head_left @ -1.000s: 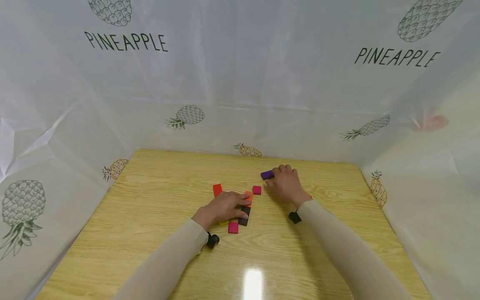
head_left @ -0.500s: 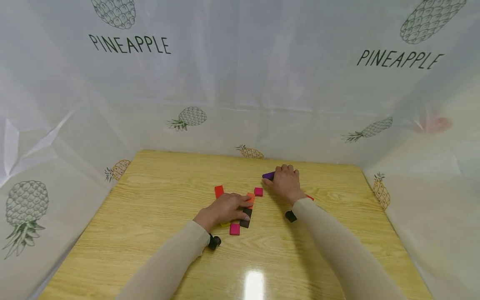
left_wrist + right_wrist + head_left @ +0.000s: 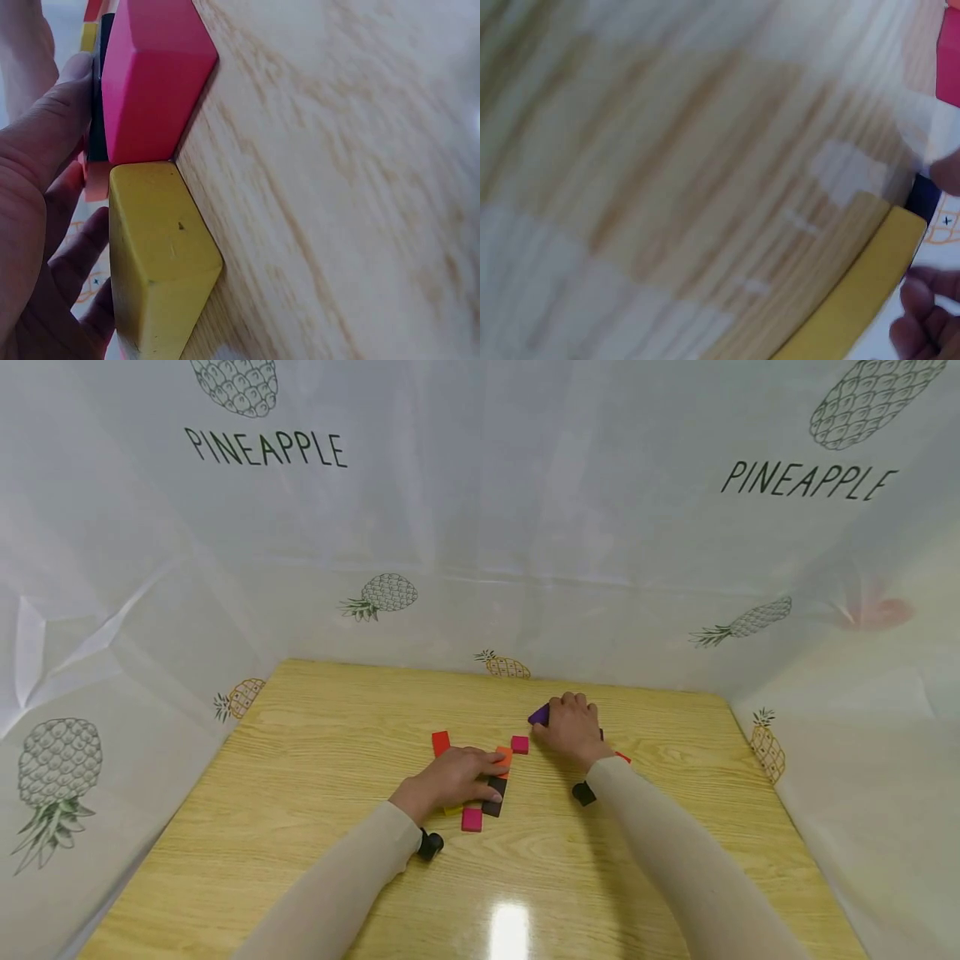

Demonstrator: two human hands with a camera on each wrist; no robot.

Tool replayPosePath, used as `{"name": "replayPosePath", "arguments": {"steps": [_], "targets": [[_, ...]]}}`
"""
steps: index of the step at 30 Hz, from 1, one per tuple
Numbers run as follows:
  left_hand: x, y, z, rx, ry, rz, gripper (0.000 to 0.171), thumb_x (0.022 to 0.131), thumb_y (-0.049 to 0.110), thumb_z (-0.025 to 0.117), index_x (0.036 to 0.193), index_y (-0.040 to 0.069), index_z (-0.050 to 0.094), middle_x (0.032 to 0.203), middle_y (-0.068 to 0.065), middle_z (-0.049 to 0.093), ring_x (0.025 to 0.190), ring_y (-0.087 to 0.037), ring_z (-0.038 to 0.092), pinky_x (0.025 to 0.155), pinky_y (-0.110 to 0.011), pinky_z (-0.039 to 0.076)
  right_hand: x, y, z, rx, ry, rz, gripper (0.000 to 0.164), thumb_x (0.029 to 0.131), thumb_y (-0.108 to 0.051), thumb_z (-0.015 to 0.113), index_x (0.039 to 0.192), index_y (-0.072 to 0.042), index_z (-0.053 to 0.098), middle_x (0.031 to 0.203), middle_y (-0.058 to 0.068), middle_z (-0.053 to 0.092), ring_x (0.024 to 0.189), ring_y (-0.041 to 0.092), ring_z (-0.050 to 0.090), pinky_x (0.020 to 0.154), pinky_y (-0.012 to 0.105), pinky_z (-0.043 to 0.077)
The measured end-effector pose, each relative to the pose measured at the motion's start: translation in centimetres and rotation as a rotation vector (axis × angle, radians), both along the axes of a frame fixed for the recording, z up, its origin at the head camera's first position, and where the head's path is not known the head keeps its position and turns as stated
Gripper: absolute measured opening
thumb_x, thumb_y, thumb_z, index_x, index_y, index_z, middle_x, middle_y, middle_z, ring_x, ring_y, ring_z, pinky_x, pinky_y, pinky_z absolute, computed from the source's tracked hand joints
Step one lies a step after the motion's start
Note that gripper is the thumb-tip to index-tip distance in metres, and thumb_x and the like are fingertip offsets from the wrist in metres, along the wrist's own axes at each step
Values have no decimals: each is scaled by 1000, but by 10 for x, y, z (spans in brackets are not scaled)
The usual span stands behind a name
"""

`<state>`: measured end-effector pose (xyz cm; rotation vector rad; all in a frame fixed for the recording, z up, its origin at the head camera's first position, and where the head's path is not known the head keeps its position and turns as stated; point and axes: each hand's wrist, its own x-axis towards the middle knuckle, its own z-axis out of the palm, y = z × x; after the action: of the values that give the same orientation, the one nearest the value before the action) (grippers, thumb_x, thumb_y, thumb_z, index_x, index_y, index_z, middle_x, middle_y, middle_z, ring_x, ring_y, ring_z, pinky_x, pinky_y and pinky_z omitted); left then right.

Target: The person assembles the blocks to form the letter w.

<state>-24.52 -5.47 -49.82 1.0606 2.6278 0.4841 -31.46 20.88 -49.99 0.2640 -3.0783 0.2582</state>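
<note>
My left hand (image 3: 450, 774) lies over a flat group of coloured blocks, its fingers on an orange block (image 3: 506, 755) and its thumb on a black block (image 3: 492, 808). Beside that hand, a pink block (image 3: 161, 82) and a yellow block (image 3: 161, 255) stand end to end on the wood in the left wrist view. Farther back, my right hand (image 3: 573, 729) pinches a purple block (image 3: 538, 716) between thumb and fingers. The right wrist view shows this block (image 3: 924, 197) as a dark end, partly hidden behind a long yellow block (image 3: 862, 289).
A small pink block (image 3: 520, 745) sits between the hands. A red block (image 3: 441, 742) pokes out behind my left hand, and another red piece (image 3: 622, 757) shows beside my right wrist. A pineapple-printed sheet (image 3: 480, 510) hangs behind the wooden table (image 3: 337, 718).
The purple block has turned in my right hand, from lying lengthwise to showing a pointed end. My left hand keeps its place on the blocks. The head view has shifted slightly.
</note>
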Motion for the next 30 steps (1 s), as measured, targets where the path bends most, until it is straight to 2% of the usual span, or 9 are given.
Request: {"name": "replayPosePath", "arguments": {"steps": [4,8,11,16,22,30], "targets": [[0,0,0,0,3,-2,61,101,49,67,157,27,53,168,4,41,153,-25,43,125,-46,36,0,4,1,-21,-28,43,69,97,-48,66,145,1,57,138,26,56,129,47,47,111,68,36],[0,-1,-1,12,2,0,61,101,49,67,156,26,54,168,4,42,153,-25,43,125,-46,36,1,7,1,-3,-40,43,73,97,-52,66,144,4,56,138,27,55,130,47,46,111,67,36],[-1,-1,-1,17,4,1,61,101,49,68,156,26,55,167,3,43,152,-25,44,125,-46,36,2,10,2,-6,-28,61,71,97,-48,68,142,5,56,136,26,56,128,46,48,109,65,38],[0,-1,-2,12,-2,5,61,100,48,69,156,27,55,167,4,42,152,-24,44,125,-46,37,3,19,3,0,32,150,67,95,-39,71,143,4,53,133,25,56,122,44,49,102,62,42],[1,0,-4,29,-39,31,60,101,48,68,156,27,55,168,5,41,154,-25,41,126,-47,35,12,34,7,50,68,257,66,95,-41,74,142,1,55,132,22,56,118,41,50,96,58,45],[-2,-1,-3,32,-34,18,63,100,48,69,156,26,54,169,8,38,154,-25,41,126,-47,34,30,48,14,87,77,381,64,95,-40,76,144,-2,58,136,18,59,120,38,53,101,58,48]]}}
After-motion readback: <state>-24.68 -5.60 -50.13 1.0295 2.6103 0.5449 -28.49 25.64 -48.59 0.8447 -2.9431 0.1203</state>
